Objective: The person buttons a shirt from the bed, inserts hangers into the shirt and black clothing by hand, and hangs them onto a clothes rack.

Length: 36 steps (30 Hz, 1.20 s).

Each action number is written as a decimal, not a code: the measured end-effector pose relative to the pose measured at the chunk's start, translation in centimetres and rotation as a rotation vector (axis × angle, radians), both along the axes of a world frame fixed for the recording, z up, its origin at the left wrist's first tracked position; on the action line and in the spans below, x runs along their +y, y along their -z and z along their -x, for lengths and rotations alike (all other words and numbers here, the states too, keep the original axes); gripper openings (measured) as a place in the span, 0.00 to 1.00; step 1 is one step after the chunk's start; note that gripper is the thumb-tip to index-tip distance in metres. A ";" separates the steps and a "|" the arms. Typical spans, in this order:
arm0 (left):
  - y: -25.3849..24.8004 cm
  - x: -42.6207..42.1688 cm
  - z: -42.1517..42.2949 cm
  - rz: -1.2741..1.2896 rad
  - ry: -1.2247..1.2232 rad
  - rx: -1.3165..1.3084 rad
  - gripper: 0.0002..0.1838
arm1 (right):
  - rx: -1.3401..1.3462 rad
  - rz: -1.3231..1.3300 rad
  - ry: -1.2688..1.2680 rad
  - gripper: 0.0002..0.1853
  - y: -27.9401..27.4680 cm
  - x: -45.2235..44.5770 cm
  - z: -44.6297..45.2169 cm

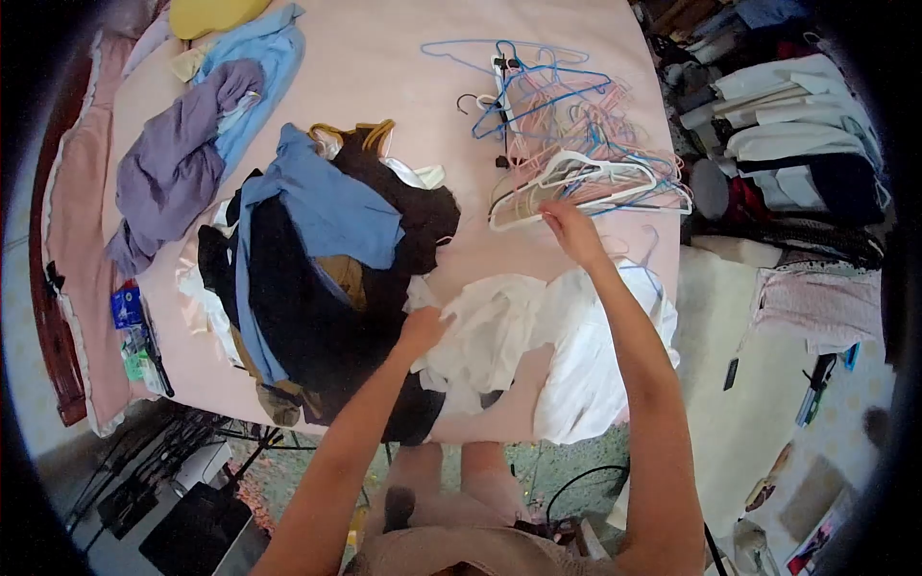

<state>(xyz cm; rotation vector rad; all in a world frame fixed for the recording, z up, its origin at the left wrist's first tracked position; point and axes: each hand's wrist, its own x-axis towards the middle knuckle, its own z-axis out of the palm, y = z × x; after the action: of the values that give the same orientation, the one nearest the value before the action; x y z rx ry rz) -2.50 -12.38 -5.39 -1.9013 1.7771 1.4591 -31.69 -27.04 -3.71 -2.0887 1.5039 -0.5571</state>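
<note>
My left hand (424,332) is closed on the edge of a crumpled white garment (495,312) near the front of the bed. My right hand (570,231) reaches to the hanger pile, its fingers pinched on the lower bar of a white plastic hanger (501,227). Behind that hanger lies a tangle of pink and blue hangers (576,106). A second white garment (588,374) is spread at the bed's front edge, partly under my right forearm. Left of my left hand is a heap of dark clothes (303,278), with a blue garment (336,202) on top.
The pink bed sheet (384,58) lies under everything. Purple cloth (187,149) and light blue cloth (264,77) lie at the far left. White and dark clothes (797,125) are stacked beyond the right edge. A black box (197,533) and cables sit at the lower left.
</note>
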 end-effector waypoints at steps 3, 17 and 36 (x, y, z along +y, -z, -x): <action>0.3 0.6 -1.6 -0.052 -0.176 0.041 0.30 | -0.012 -0.062 -0.027 0.09 -6.1 3.7 -0.8; -8.6 -0.4 -2.2 0.202 -0.265 0.396 0.32 | -0.236 -0.206 0.058 0.09 -24.3 18.3 1.7; -36.5 -0.3 -0.4 0.387 0.192 0.794 0.16 | -0.297 0.477 0.205 0.10 -34.5 21.8 -6.0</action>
<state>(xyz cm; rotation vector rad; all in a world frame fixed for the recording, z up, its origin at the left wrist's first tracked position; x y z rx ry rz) -2.13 -12.72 31.08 -1.2751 2.6485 2.0899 -25.72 -5.29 30.76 -2.0657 1.5218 -1.3531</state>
